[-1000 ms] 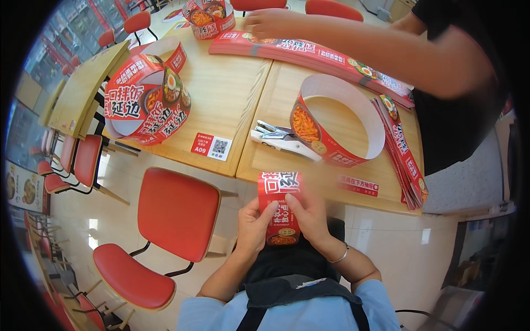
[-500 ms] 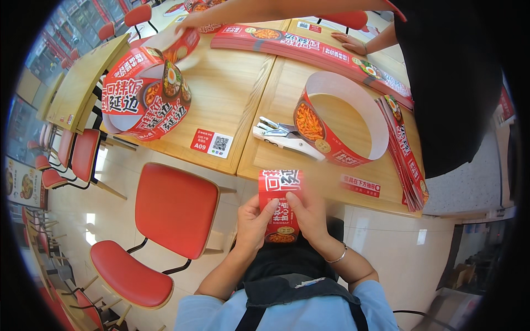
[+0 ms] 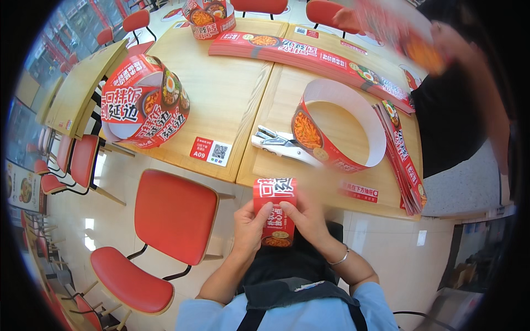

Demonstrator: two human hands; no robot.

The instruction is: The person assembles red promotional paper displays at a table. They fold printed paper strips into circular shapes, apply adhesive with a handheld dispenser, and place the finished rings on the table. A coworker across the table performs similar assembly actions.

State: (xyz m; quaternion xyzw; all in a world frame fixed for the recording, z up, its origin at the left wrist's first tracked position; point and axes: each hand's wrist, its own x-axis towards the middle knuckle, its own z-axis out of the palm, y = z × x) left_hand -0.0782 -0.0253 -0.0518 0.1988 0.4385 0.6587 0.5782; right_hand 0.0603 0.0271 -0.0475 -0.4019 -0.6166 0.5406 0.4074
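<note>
A red printed cardboard band (image 3: 275, 189) with white and black lettering and food pictures is upright between my hands, just off the table's near edge. My left hand (image 3: 249, 225) grips its left side, thumb laid on the front. On the other side my right hand (image 3: 307, 218) holds it the same way, the two thumbs nearly meeting. What my other fingers do behind the band is hidden. Past my hands lie a white-and-silver stapler (image 3: 280, 144) and a big band joined into a ring (image 3: 339, 160), which partly covers the stapler's right end.
Flat bands (image 3: 403, 160) lie stacked at the table's right edge, and a long bundle (image 3: 309, 54) crosses the back. Nested rings (image 3: 138, 105) stand at left, another ring (image 3: 208, 25) farther back. At far right a co-worker holds a blurred band (image 3: 406, 36). A red chair (image 3: 175, 215) stands left.
The co-worker's hand has left the rings at the back left; both their hands are now at the far right with a band. My hands and the band have shifted slightly left.
</note>
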